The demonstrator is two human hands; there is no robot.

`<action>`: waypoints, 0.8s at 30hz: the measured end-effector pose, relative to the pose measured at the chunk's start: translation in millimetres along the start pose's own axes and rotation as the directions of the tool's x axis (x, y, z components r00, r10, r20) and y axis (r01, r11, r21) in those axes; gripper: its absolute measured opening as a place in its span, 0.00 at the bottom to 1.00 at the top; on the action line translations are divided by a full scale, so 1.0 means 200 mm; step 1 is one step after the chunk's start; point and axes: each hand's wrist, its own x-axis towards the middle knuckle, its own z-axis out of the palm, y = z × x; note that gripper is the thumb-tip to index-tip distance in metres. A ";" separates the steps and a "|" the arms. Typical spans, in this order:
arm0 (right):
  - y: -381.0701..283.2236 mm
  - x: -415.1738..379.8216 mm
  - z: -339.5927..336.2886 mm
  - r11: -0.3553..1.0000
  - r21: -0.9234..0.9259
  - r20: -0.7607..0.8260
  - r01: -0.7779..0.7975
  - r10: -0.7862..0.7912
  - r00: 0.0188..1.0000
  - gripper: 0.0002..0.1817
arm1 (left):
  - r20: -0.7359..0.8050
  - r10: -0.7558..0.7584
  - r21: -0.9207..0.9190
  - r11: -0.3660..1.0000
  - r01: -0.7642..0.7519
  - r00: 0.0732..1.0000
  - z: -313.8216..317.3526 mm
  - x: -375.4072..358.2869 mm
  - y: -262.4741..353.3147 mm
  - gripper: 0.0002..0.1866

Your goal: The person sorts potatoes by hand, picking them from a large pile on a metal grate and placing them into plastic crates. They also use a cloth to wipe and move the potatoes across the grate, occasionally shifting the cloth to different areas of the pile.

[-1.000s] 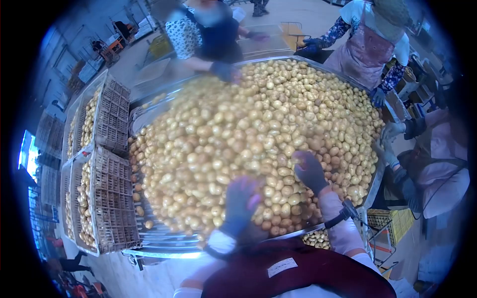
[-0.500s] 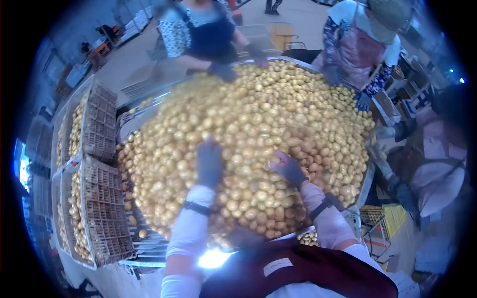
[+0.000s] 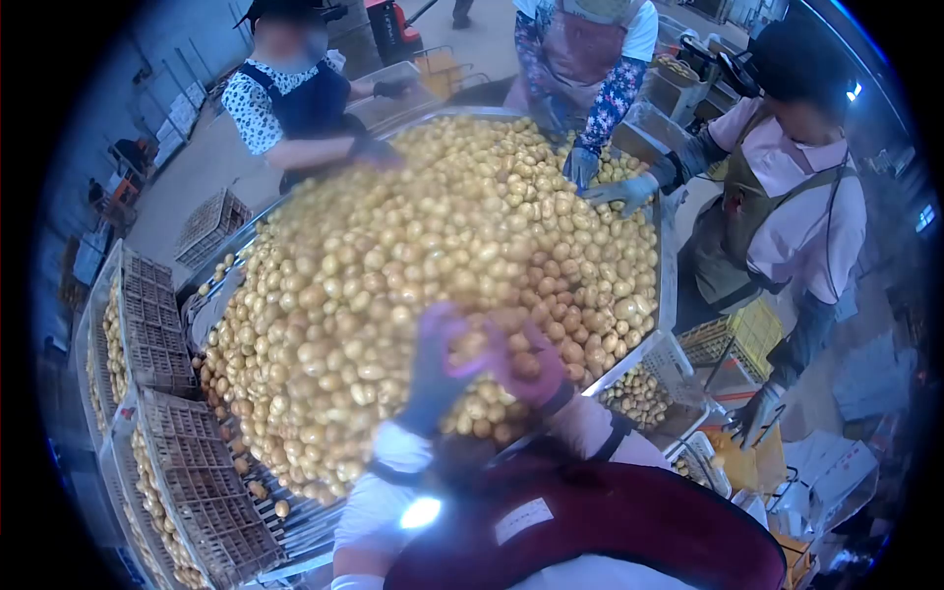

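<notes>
Closer together now, the left hand [image 3: 430,372] and right hand [image 3: 544,380] curve half-open, potatoes [image 3: 423,251] between and beyond them. Blur hides whether either grips any.

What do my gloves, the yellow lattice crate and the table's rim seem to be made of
Gloves: probably matte fabric, grey with pinkish fingers; blur hides any weave. Yellow lattice crate: likely moulded plastic, judging by its even colour and openwork wall. Table's rim: apparently smooth metal, silvery-grey.
</notes>
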 end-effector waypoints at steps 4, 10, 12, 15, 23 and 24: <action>-0.01 -0.06 -0.20 0.985 -0.080 0.336 0.152 -0.116 0.935 0.32 | 0.357 -0.144 -0.123 0.972 0.200 0.923 0.27 -0.14 0.03 0.36; -0.17 -0.37 -0.42 0.954 0.110 0.347 0.278 -0.299 0.889 0.25 | 0.385 -0.092 -0.166 0.972 0.167 0.918 0.33 -0.09 0.38 0.41; -0.24 -0.51 -0.49 0.913 0.229 0.374 0.339 -0.404 0.835 0.20 | 0.424 -0.144 -0.315 0.902 0.295 0.894 0.34 -0.11 0.42 0.41; -0.37 -0.84 -0.45 0.825 0.182 0.334 0.535 -0.563 0.756 0.12 | 0.469 -0.193 -0.300 0.883 0.361 0.862 0.31 -0.11 0.41 0.41; -0.35 -2.25 -1.17 0.344 -0.448 -0.232 0.825 -0.936 0.265 0.17 | 0.208 -0.309 -0.047 0.945 0.325 0.928 -0.08 -0.27 -0.02 0.37; -0.32 -2.35 -1.26 0.304 -0.502 -0.481 0.810 -0.876 0.030 0.18 | 0.141 -0.408 -0.105 0.900 0.423 0.902 -0.11 -0.27 -0.01 0.36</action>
